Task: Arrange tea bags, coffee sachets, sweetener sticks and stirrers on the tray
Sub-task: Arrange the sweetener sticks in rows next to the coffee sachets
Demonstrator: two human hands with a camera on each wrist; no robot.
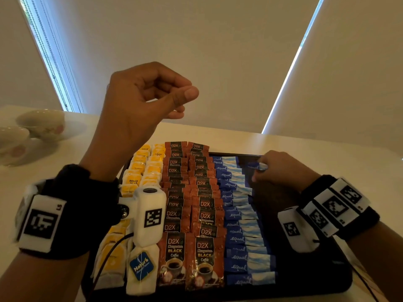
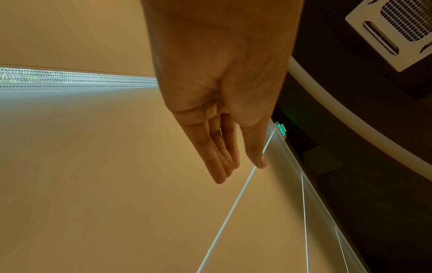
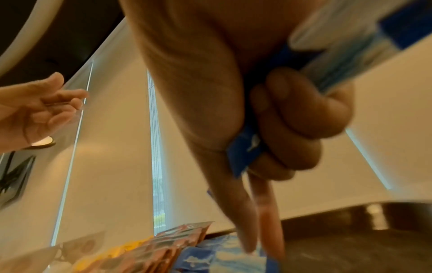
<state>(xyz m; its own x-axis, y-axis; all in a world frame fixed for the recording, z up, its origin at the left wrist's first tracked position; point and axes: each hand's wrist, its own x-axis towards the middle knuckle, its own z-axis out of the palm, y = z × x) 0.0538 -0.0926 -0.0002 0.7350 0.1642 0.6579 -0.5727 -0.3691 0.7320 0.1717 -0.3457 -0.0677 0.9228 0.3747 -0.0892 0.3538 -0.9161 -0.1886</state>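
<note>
Already gripping spare sweetener sticks (image 1: 258, 166), the right hand (image 1: 281, 171) could nudge the overlapped blue row (image 1: 242, 225) askew beside the tray (image 1: 340, 280) rim; left hand (image 1: 139, 105) hangs relaxed, empty.

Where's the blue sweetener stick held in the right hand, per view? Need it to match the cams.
Head: the held sweetener stick shows right of centre, gripped by the right hand over the far bare part of the tray.
Left wrist: not in it; only the left hand, blinds and ceiling.
Right wrist: the blue-and-white stick runs from the curled fingers to the upper right.
Shared landmark: the left hand, raised and empty, shows in all three views.
</note>
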